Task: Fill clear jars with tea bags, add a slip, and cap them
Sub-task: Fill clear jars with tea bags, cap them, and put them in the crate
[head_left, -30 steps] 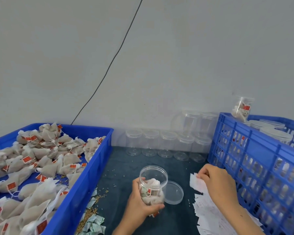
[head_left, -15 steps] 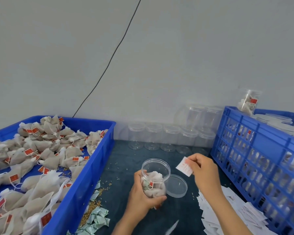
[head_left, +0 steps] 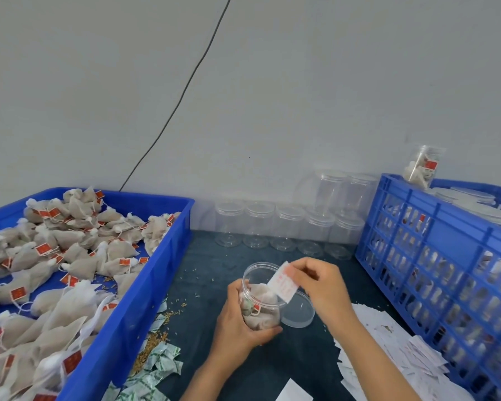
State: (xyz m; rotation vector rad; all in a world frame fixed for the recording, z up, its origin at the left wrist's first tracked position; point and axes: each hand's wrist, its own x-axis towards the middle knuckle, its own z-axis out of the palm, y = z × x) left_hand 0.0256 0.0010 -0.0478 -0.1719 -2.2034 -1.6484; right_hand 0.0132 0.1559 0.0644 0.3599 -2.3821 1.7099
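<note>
Here the left hand (head_left: 237,322) wraps its fingers and thumb round an open clear jar (head_left: 262,299), tilted a bit, held just above the dark mat (head_left: 214,285) at centre. Tea bags (head_left: 262,296) w/ red tags fill the jar's lower part. The right hand (head_left: 318,287) pinches a white slip (head_left: 284,282) btwn thumb and fingertips, right at the jar mouth, its lower-left corner over the rim. The slip carries red print, too blurred to read. The lid (head_left: 298,311) lies flat on the mat, just right of the jar, partly behind it.

Left: a blue bin (head_left: 145,285) heaped w/ more bags; their red tags bear small light marks, not legible. Beside the bin's near corner lie white-and-green sachets (head_left: 154,371) w/ green print, unreadable, and loose grains (head_left: 156,340). At the back, a row of capped empty jars (head_left: 284,227) stands vs. the wall, two more stacked above. Right: a blue crate (head_left: 434,256), filled jars showing thru its slots, one filled jar (head_left: 421,166) on its far rim. A pile of slips (head_left: 388,351) lies near the crate's foot, under the right forearm.
</note>
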